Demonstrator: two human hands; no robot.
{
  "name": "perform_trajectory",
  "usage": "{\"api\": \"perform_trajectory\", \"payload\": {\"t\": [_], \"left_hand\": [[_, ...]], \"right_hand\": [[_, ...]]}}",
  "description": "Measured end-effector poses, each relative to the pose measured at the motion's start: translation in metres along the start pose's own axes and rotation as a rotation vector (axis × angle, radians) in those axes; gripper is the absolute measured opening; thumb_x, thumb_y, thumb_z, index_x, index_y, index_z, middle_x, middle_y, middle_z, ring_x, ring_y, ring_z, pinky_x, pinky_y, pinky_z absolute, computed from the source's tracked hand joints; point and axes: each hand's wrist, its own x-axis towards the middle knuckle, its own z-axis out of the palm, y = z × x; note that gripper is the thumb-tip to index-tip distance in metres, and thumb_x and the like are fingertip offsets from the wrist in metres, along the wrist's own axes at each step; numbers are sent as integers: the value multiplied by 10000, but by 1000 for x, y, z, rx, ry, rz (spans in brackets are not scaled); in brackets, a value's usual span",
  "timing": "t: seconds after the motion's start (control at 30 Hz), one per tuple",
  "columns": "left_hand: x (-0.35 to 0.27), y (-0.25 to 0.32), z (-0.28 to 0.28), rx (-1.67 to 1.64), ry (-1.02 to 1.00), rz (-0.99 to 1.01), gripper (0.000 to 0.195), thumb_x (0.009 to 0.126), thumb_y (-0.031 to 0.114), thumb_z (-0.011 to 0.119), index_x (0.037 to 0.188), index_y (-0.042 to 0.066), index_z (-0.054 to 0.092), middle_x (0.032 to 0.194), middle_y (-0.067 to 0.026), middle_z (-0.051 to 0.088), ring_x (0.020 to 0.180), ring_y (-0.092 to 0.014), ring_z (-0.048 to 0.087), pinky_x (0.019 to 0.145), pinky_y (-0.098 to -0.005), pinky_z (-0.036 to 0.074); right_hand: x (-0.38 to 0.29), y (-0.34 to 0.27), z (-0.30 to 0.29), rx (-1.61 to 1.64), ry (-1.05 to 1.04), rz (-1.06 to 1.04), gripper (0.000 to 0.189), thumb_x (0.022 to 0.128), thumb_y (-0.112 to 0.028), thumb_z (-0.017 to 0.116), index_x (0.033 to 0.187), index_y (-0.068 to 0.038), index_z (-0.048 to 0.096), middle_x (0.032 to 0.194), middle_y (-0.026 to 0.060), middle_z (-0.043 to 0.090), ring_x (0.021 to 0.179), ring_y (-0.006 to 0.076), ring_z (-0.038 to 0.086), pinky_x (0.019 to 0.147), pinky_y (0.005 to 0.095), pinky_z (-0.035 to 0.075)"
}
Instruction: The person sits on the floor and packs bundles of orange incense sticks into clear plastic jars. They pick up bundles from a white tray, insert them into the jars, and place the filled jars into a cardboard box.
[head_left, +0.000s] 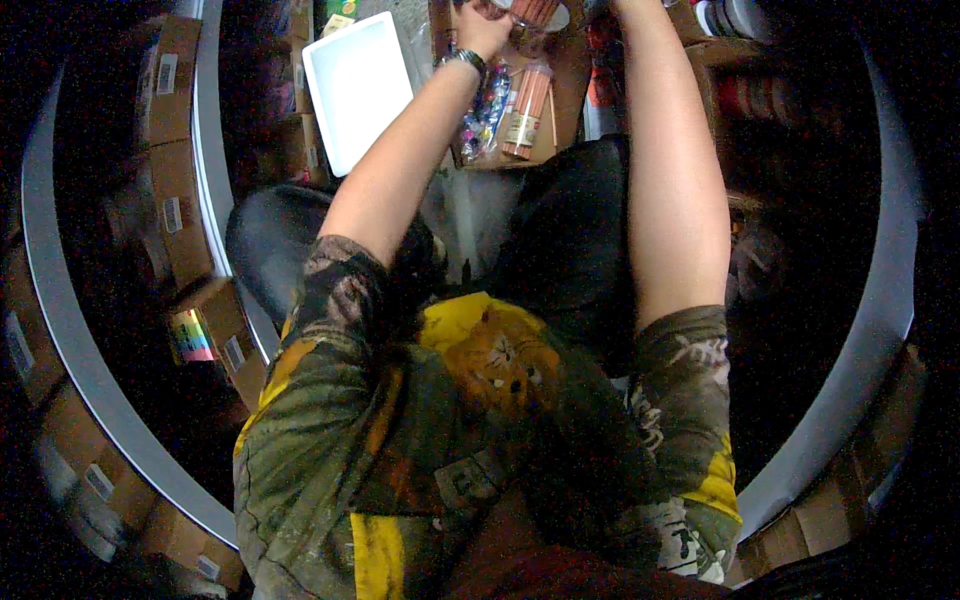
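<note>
At the top edge, my left hand (484, 28), with a dark bracelet at the wrist, has its fingers at the side of a clear tube of reddish-brown pencils (534, 11) and appears to grip it; the fingertips are partly cut off. My right forearm reaches up past the top edge, and the right hand is out of view. Below my left hand, an open cardboard box (499, 161) holds another clear tube of pencils (529, 109) with a paper label. Beside that tube lies a clear bag of colourful small items (487, 112). A thin wooden stick or pencil (553, 116) rests to its right.
A white rectangular tray (360, 90) stands left of the box, above my bent knee. Shelves with grey metal edges (206, 150) curve along both sides and carry cardboard boxes (176, 82). Stacked round rolls or plates (731, 16) show at top right. Much of the surroundings is dark.
</note>
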Motion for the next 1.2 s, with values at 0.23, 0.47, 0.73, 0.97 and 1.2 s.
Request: {"api": "perform_trajectory", "payload": {"t": [0.23,0.47,0.73,0.97,1.2], "left_hand": [[-168,49,22,239,-97,66,736,767,328,823,1231,-148,507,1364,-352,427,1163,-489,557,983,-476,501],[-157,34,37,200,74,19,1009,785,430,801,1432,-139,277,1367,-374,385,1198,-508,515,1047,-490,443],[-105,71,-4,-57,371,-73,654,752,364,846,1173,-44,556,1189,-266,549,1128,-436,541,1005,-465,444],[-73,86,-10,2,253,-5,632,782,336,818,1191,-50,530,1193,-259,608,1118,-442,589,954,-482,478],[-66,57,-2,-51,201,25,708,772,149,785,1353,-61,437,1252,-291,590,1171,-461,562,1018,-473,451]], "right_hand": [[-3,21,-2,-14,90,4,691,660,-402,905,1072,66,607,1079,275,684,1026,368,679,886,426,529],[-12,18,-10,-58,124,-13,656,673,-399,900,1058,41,602,1076,273,674,1036,395,661,884,437,520],[-21,11,7,75,197,-78,620,690,-333,896,1102,15,590,1072,253,676,1033,399,657,885,446,520],[-21,45,24,-69,209,-113,640,645,-302,898,1098,33,593,1058,264,651,1027,424,633,887,480,517],[-36,41,50,-128,-1,-23,565,668,-202,852,1128,1,593,1117,239,634,1115,409,592,950,467,499]]}}
